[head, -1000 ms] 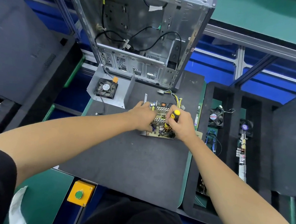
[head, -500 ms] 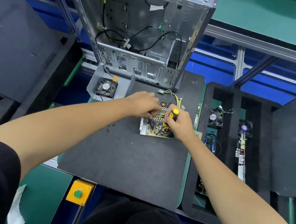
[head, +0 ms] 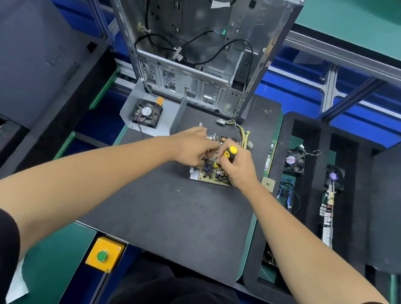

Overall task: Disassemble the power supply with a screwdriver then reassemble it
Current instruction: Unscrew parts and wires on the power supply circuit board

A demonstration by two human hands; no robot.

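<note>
The power supply board [head: 213, 176] lies in its metal base on the black mat [head: 164, 209], with yellow and black cables [head: 241, 133] trailing off its far end. My right hand [head: 238, 167] grips a screwdriver with a yellow and black handle [head: 230, 151], held upright with its tip down on the board. My left hand [head: 194, 146] reaches in from the left. Its fingers curl down onto the board's components right beside the screwdriver shaft, and the fingertips are hidden. The power supply's grey cover [head: 173, 117] with its black fan [head: 146, 112] sits at the mat's far left.
An open metal computer case [head: 195, 41] stands upright just behind the board. Black foam trays on the right hold fans [head: 294, 161] and circuit boards [head: 327, 208]. A yellow box with a green button [head: 104, 254] sits at the near edge. A dark panel [head: 33, 45] leans at the left.
My left hand lifted off the board, swung to the far left, then came back down beside the screwdriver. My right hand stayed on the screwdriver over the board.
</note>
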